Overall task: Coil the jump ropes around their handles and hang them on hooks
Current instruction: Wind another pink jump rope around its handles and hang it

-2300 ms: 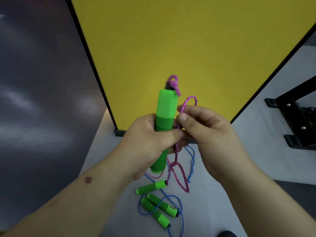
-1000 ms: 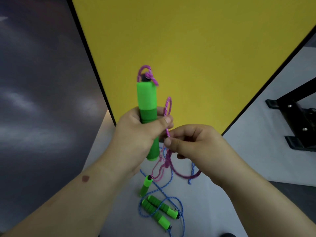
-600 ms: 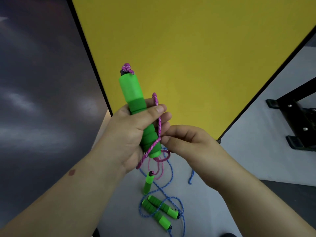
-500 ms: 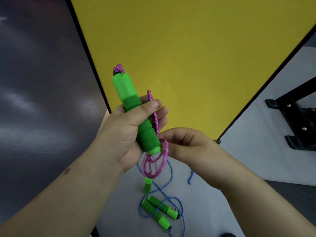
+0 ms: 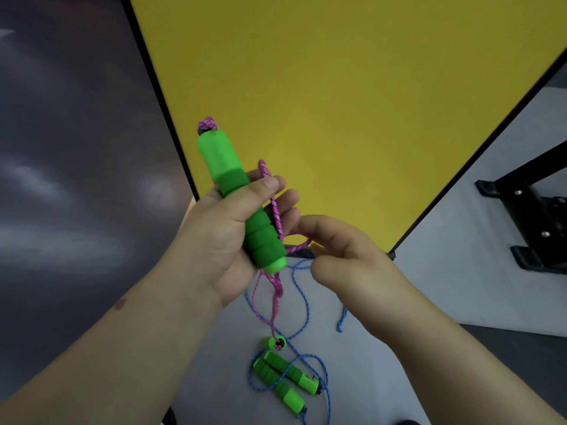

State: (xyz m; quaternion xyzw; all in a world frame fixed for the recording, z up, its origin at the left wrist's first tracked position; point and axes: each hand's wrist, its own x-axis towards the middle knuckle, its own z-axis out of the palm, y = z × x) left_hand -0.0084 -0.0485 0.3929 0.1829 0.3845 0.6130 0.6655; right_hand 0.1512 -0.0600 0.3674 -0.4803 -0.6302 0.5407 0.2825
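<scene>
Yellow panel (image 5: 352, 87) behind, the left hand (image 5: 221, 237) is gripping the handle (image 5: 242, 200); right hand (image 5: 346, 256) is pinching pink rope (image 5: 276, 210). Slackening could be unwinding the coil.

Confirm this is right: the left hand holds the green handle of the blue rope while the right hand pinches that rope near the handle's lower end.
Not quite. The rope on the held green handle is pink, not blue, as the head view shows. The left hand holds that handle, and the right hand pinches the pink rope near its lower end. The blue rope lies on the floor.
</scene>
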